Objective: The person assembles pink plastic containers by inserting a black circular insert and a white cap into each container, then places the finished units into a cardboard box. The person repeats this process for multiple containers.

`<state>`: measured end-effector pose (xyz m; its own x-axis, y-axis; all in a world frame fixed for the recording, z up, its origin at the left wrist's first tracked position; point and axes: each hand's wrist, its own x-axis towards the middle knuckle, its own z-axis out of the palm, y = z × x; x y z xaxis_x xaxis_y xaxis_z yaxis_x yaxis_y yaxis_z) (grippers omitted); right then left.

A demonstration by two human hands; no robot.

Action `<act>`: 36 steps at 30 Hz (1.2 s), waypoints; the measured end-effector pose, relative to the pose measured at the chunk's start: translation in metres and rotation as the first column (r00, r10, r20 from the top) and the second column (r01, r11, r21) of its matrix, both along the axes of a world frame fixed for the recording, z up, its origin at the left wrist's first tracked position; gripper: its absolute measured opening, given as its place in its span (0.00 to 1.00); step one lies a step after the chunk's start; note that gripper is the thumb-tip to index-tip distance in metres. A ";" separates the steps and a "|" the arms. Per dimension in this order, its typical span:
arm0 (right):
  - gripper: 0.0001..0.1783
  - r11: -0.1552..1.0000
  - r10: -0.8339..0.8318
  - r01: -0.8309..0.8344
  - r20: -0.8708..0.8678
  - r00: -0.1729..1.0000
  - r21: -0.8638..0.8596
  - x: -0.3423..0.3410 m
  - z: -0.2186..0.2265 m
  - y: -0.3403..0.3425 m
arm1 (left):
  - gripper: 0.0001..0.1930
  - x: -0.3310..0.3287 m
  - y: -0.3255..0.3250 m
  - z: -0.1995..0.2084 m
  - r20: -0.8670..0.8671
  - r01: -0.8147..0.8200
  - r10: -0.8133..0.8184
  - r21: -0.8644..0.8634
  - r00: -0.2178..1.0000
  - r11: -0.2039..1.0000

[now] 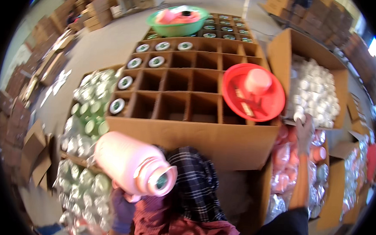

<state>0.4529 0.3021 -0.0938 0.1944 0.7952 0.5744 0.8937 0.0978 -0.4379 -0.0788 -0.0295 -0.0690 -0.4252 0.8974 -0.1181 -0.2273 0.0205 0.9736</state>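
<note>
A pink vacuum flask [125, 163] lies tilted across my lap, its open mouth turned toward the right with a dark green round piece inside. My left hand [123, 207], in a purplish glove, is closed on the flask near its handle. Stretched far to the right, my right hand [305, 130] is at the front edge of a carton of white stoppers [319, 94]. Its fingers are closed around a white stopper [299, 114]. Directly ahead stands a divided cardboard box [191, 132] with several silver-and-green round tops in its left and back compartments.
A red basin [276, 106] with a pink cup sits on the divided box's right side. Farther back is a green basin [177, 29] of pink parts. Cartons of wrapped green flasks [89, 125] stand left, wrapped pink pieces [284, 163] right. Stacked cartons line the walls.
</note>
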 end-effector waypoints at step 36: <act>0.43 0.956 0.192 -0.144 0.174 0.966 -0.256 -0.181 0.066 0.128 | 0.18 0.028 0.051 0.007 0.549 -0.226 0.109 0.151 0.829 0.962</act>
<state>0.2715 0.4306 -0.0278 -0.0503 0.9249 0.3768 0.9433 0.1679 -0.2863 -0.0509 0.0220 -0.0624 -0.4950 0.8468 -0.1947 -0.6911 -0.2478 0.6790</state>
